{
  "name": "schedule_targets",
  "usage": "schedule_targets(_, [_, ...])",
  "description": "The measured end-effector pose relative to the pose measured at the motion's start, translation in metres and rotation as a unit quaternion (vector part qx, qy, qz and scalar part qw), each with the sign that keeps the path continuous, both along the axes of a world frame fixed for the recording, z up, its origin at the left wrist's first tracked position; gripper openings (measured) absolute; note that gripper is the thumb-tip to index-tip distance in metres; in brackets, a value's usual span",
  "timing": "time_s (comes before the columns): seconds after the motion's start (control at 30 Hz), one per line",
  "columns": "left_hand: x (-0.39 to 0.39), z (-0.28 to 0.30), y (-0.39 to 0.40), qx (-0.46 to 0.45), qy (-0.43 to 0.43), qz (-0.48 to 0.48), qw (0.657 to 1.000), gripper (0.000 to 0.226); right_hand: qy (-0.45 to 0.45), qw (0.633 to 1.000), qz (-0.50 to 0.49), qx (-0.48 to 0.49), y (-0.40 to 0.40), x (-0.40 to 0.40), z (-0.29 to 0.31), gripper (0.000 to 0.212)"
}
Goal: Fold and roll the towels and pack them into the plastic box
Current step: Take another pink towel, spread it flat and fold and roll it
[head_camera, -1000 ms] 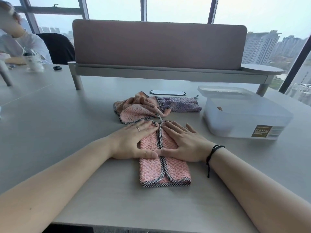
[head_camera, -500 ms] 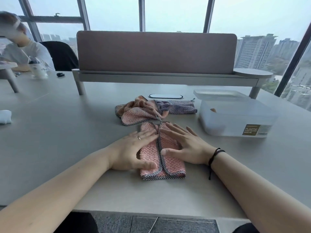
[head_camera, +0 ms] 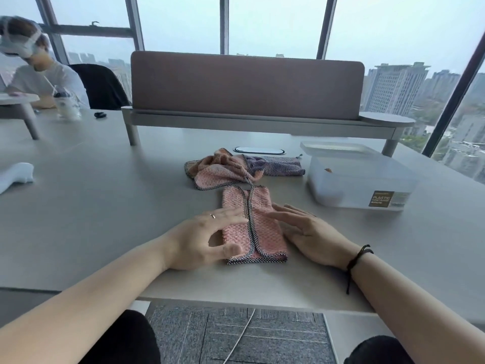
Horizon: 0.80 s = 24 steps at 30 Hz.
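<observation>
Neither hand grips: left hand (head_camera: 207,239) and right hand (head_camera: 311,233) rest open-fingered on the folded towel (head_camera: 253,227).
Flaps meeting between them could spring apart if rolled unevenly.

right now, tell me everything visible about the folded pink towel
The folded pink towel is waffle-textured cloth with checked dark-and-white trim, folded lengthwise so both trimmed edges meet down its middle. It lies flat on the grey table, a narrow strip pointing away. The left hand rests on its left side; the right hand lies along its right edge.
</observation>
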<state>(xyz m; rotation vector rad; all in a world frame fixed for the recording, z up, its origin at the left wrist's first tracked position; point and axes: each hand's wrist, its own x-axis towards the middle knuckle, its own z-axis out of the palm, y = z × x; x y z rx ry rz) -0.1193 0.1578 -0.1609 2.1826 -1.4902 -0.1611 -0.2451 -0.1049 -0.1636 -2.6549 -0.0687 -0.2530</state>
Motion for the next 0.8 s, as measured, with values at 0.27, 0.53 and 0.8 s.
schedule_targets(0.27, [-0.018, -0.002, 0.018, -0.068, 0.065, -0.038, 0.995, 0.037, 0.027, 0.995, 0.051, -0.077, 0.013, -0.023, 0.001, 0.049])
schedule_targets(0.53, [-0.022, -0.004, 0.013, -0.094, -0.020, -0.018, 0.995, 0.048, -0.103, 0.994, 0.040, -0.028, 0.017, -0.014, -0.006, 0.049])
schedule_targets(0.8, [-0.020, 0.006, -0.015, -0.214, 0.062, 0.062, 0.973, 0.015, -0.129, 0.974, -0.088, 0.163, 0.027, 0.011, 0.004, 0.053])
